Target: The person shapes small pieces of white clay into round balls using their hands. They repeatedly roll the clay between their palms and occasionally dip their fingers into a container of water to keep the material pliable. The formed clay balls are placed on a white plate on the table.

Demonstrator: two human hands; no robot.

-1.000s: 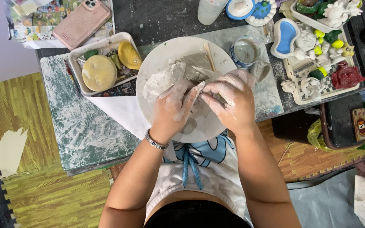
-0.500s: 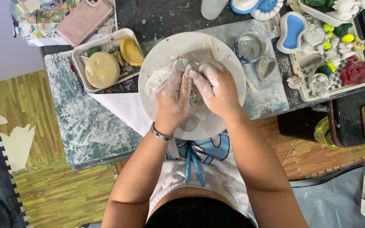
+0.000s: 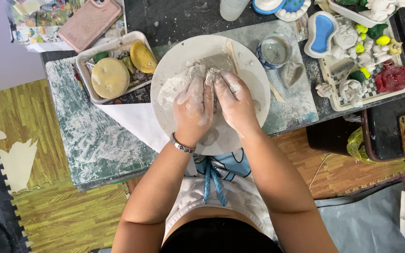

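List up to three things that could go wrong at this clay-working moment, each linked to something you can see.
1. The wooden stick lies on the round board right beside the hands; the right hand might knock it off.
2. The water cup stands near the board's edge; a stray push could tip it.
3. Both hands are coated in clay; the left hand could smear the pink phone if it reaches there.

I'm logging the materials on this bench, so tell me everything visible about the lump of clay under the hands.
The clay lump is pale grey, soft-looking and uneven, with a flatter darker slab part behind it. It lies on the round white board, toward its middle. The left hand and right hand, both clay-smeared, press on it side by side and cover most of it.
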